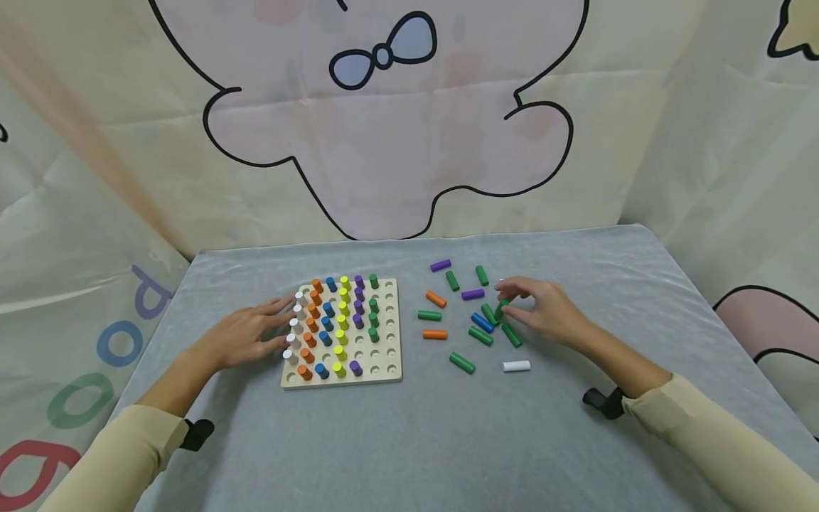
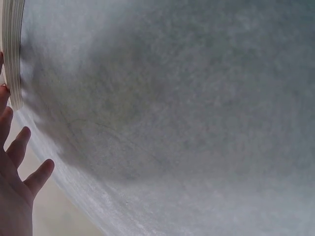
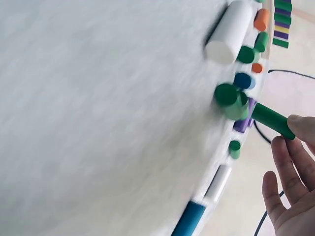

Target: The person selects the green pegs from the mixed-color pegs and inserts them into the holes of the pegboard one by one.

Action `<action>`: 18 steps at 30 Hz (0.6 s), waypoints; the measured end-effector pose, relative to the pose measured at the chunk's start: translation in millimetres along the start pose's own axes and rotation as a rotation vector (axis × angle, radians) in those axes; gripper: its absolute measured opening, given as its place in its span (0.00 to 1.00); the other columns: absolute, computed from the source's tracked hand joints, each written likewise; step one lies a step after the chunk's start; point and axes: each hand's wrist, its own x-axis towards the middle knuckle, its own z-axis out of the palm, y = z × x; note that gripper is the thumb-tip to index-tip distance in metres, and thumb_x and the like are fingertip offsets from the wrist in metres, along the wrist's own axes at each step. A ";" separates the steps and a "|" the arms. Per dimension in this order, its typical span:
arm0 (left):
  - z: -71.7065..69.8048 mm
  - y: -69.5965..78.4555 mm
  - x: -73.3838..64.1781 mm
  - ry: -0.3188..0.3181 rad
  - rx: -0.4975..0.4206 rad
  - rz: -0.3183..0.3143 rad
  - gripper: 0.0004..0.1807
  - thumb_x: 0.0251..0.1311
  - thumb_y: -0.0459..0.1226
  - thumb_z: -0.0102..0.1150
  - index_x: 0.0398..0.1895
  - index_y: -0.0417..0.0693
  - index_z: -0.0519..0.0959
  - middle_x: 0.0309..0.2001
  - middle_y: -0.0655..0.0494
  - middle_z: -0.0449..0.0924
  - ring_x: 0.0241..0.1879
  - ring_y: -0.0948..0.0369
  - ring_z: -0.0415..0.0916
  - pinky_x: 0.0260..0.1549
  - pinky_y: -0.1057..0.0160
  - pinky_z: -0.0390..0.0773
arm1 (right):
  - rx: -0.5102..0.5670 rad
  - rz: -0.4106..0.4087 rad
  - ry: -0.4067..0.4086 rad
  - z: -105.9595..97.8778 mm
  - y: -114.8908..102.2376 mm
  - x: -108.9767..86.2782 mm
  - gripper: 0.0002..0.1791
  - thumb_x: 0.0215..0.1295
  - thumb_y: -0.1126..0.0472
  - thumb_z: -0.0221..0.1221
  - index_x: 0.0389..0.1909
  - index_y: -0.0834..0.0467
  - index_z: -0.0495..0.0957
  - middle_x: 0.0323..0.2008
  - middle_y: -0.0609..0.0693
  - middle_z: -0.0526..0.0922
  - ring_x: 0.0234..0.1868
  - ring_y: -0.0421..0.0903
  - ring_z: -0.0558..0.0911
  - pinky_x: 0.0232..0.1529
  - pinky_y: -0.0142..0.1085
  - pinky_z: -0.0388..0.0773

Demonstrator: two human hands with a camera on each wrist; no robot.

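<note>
Above scattered multicoloured cylindrical pegs (image 1: 462,363) on the grey-cloth tabletop (image 1: 397,441), the right hand's (image 1: 547,309) fingers pinch a green cylindrical peg (image 3: 270,119) near one end — long axis tilted, free end pointing away from the thumb. The left hand (image 1: 249,333), fingers apart, lies at the pale wooden pegboard's (image 1: 382,345) left edge — best to steady it and bring the peg upright before inserting.

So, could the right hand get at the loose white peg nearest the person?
Probably yes: the white peg lies uncovered on the cloth, close to the right hand, with no other peg blocking. That hand pinches a green peg, though, so it may need freeing first.
</note>
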 end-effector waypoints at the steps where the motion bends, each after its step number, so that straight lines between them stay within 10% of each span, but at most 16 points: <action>1: 0.1 0.3 0.4 0.002 -0.005 -0.002 0.33 0.67 0.50 0.54 0.69 0.41 0.70 0.75 0.41 0.58 0.69 0.39 0.63 0.58 0.38 0.69 | 0.004 -0.007 -0.006 0.9 -2.5 1.9 0.20 0.57 0.72 0.68 0.52 0.64 0.80 0.40 0.52 0.87 0.42 0.48 0.85 0.44 0.52 0.80; 18: -1.6 4.0 2.6 0.022 -0.070 -0.021 0.30 0.65 0.47 0.56 0.66 0.39 0.74 0.71 0.41 0.65 0.60 0.42 0.75 0.54 0.40 0.74 | 0.088 -0.086 -0.099 26.7 -46.1 24.3 0.20 0.60 0.69 0.67 0.54 0.61 0.80 0.42 0.53 0.87 0.43 0.44 0.84 0.45 0.51 0.80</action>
